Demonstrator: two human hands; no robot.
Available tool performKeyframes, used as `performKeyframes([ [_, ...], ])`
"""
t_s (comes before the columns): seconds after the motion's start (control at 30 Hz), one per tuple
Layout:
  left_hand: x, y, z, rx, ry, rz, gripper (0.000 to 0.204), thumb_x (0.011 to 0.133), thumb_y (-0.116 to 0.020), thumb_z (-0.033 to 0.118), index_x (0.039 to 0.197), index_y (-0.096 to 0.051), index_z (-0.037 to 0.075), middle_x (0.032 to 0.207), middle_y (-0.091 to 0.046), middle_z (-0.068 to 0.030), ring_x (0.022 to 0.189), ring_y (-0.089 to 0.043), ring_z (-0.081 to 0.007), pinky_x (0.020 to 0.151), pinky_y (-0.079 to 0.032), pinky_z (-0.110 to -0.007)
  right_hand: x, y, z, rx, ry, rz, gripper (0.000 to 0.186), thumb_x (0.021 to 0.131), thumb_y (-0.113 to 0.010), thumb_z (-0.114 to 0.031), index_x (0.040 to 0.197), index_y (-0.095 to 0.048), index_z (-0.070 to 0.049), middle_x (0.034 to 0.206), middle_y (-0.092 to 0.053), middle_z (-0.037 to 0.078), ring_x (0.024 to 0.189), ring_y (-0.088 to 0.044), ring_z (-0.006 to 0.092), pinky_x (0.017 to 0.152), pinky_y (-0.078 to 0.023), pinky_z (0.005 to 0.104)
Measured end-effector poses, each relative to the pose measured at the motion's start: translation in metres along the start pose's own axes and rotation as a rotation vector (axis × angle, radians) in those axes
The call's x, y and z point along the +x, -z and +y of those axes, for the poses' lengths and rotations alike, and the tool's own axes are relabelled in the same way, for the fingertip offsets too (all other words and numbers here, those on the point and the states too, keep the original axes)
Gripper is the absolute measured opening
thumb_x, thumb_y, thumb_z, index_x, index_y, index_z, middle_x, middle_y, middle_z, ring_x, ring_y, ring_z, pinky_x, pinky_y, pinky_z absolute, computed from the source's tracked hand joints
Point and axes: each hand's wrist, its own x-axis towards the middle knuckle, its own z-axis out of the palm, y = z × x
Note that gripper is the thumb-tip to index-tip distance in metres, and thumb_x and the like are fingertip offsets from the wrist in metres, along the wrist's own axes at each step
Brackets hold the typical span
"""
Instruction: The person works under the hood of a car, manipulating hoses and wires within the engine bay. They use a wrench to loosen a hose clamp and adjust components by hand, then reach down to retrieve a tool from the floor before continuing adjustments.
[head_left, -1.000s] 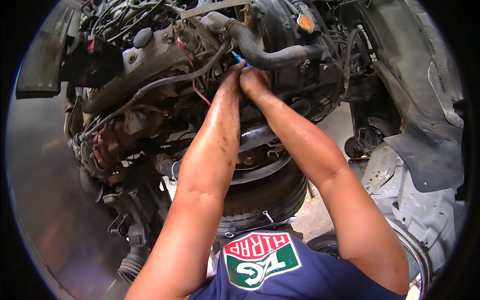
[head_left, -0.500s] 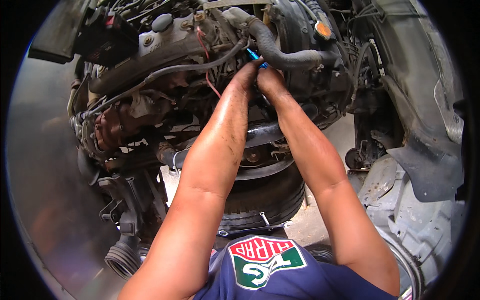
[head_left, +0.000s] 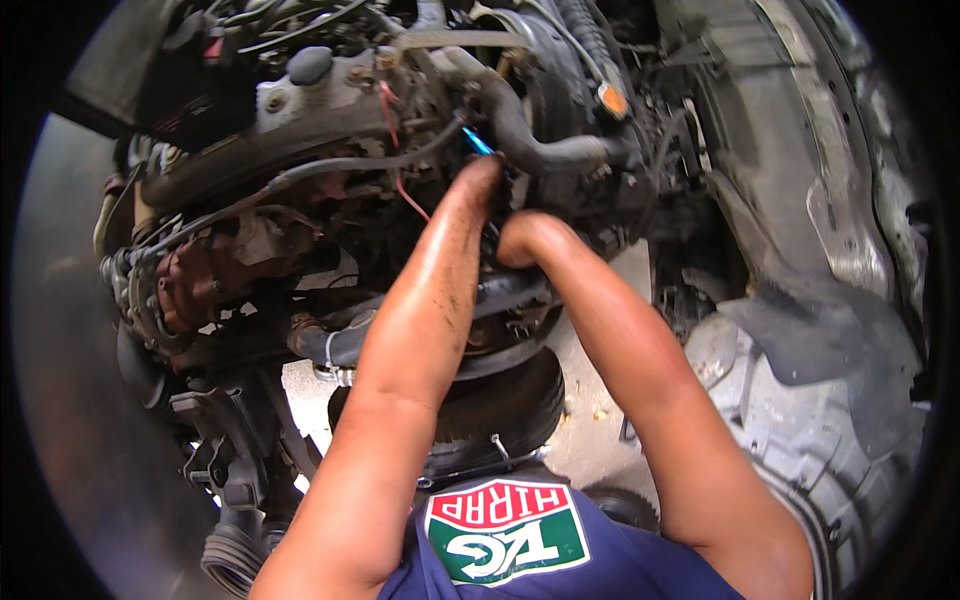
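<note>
High among the engine parts, my left hand (head_left: pixel 481 180) is closed at the lower end of a slim blue tool (head_left: pixel 477 141), beside a curved grey hose (head_left: pixel 520 140); most of its fingers are hidden. My right hand (head_left: pixel 525 238) is lower and to the right, bent inward at the wrist above a dark horizontal pipe (head_left: pixel 510 294); its fingers are out of sight behind it, so what they hold cannot be told. A thin red wire (head_left: pixel 398 180) hangs left of my left hand.
An orange cap (head_left: pixel 612 101) sits at upper right, a black box (head_left: pixel 170 85) at upper left. A tyre (head_left: pixel 520 400) lies below the engine with wrenches (head_left: pixel 498 450) near it. Grey body panels (head_left: pixel 800 330) line the right, a metal surface (head_left: pixel 70 300) the left.
My right hand has dropped away from the blue tool to a lower spot, bending at the wrist. My left hand stays at the tool. The view has shifted slightly.
</note>
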Motion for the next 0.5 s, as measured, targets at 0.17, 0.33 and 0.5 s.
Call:
performKeyframes([
  [0.17, 0.009, 0.013, -0.004, 0.129, -0.055, -0.025, 0.029, 0.099, -0.074, 0.035, 0.105, -0.068, 0.008, 0.085, -0.062, -0.0035, 0.074, -0.062, -0.0178, 0.058, -0.045, -0.035, 0.057, -0.016, 0.008, -0.018, 0.038, -0.104, 0.039, 0.089, -0.067, -0.013, 0.125, -0.081, -0.013, 0.129, -0.077, 0.020, 0.118, -0.074, 0.0394, 0.103, -0.057, 0.0530],
  [0.33, 0.009, 0.014, -0.001, 0.076, -0.045, -0.023, 0.036, 0.099, -0.076, 0.042, 0.109, -0.067, 0.008, 0.091, -0.063, -0.0039, 0.067, -0.057, -0.0146, 0.055, -0.042, -0.031, 0.015, -0.014, 0.007, 0.493, -0.061, 0.215, 0.038, 0.089, -0.067, -0.014, 0.123, -0.079, -0.003, 0.130, -0.076, 0.025, 0.124, -0.072, 0.0417, 0.104, -0.058, 0.0492],
  [0.5, 0.011, 0.009, 0.000, 0.050, -0.080, -0.021, 0.038, 0.099, -0.075, 0.044, 0.115, -0.068, 0.010, 0.090, -0.062, -0.0010, 0.065, -0.053, -0.0123, 0.055, -0.040, -0.029, -0.029, -0.013, 0.012, 0.588, -0.088, 0.382, 0.040, 0.088, -0.068, -0.016, 0.122, -0.077, 0.003, 0.131, -0.074, 0.028, 0.127, -0.071, 0.0406, 0.104, -0.059, 0.0476],
])
